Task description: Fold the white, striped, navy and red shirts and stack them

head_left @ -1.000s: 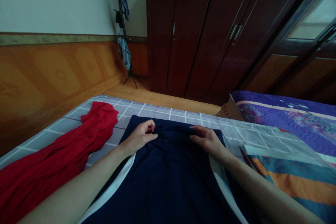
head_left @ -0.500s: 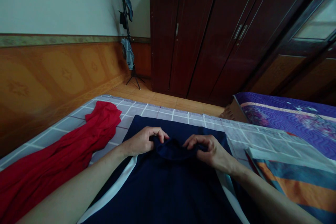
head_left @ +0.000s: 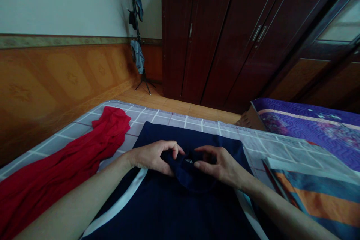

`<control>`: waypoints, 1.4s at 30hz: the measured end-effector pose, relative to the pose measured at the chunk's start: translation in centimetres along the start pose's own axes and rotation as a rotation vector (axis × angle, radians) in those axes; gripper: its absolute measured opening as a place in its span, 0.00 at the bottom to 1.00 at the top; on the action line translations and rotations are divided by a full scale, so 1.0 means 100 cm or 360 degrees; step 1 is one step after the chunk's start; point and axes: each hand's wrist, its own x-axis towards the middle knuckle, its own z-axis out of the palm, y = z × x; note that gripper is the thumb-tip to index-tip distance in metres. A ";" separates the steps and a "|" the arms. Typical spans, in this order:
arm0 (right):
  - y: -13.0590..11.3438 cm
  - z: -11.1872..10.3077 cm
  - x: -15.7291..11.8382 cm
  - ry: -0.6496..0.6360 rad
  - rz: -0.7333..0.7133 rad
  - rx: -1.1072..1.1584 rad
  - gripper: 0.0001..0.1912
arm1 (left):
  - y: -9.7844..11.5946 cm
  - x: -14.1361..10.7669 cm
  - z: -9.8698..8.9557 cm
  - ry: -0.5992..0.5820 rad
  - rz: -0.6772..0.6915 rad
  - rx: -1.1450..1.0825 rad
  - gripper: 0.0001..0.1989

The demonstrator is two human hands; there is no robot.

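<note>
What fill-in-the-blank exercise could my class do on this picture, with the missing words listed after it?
1. The left hand and right hand hold the neckline of a dark blue garment, whose curved side stripes are ____.
2. The crumpled red cloth lies to the ____ of that garment.
3. The folded cloth on the right has blue-grey and ____ stripes.
4. The patterned cover at the far right is mainly ____.

Missing words: white; left; orange; purple.
</note>
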 end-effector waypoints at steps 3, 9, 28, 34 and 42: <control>-0.006 0.007 -0.002 0.0100 -0.0052 -0.0436 0.20 | 0.005 0.000 0.004 0.0048 -0.0048 0.0022 0.17; -0.010 0.017 -0.007 0.0197 -0.0196 -0.0861 0.13 | 0.011 0.006 0.024 0.0282 -0.0180 0.0306 0.20; -0.013 0.026 -0.012 0.0226 -0.0600 -0.0648 0.09 | 0.005 0.014 0.048 0.0554 -0.0373 0.1135 0.18; -0.017 0.022 -0.009 0.0186 -0.0514 -0.0186 0.10 | 0.001 0.015 0.048 0.0578 -0.0402 0.1198 0.13; -0.017 0.019 -0.007 0.0156 -0.0403 0.0125 0.10 | -0.001 0.016 0.048 0.0633 -0.0409 0.1183 0.10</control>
